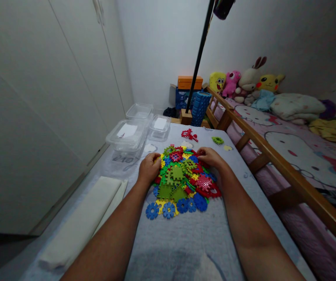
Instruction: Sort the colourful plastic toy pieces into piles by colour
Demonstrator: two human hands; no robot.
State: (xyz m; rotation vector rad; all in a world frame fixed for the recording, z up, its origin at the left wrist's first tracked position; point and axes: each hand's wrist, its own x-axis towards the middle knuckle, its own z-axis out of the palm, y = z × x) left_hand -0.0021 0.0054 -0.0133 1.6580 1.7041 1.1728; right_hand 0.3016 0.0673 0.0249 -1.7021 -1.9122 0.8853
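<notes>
A heap of flat plastic interlocking pieces (182,179) in red, green, blue and yellow lies on a grey-blue mat (185,242). My left hand (149,168) rests curled against the heap's left edge, fingers bent onto the pieces. My right hand (210,157) sits at the heap's upper right edge, fingers curled down among the pieces. Whether either hand grips a piece is hidden by the fingers. A red assembled piece (189,135), a green piece (217,140) and a pale yellow piece (228,148) lie apart beyond the heap.
Clear plastic boxes (128,137) stand at the back left, one lidded (159,127). A folded white cloth (83,222) lies at left. A wooden bed rail (273,156) runs along the right, with plush toys (244,84) on the bed. A black pole (199,58) rises behind.
</notes>
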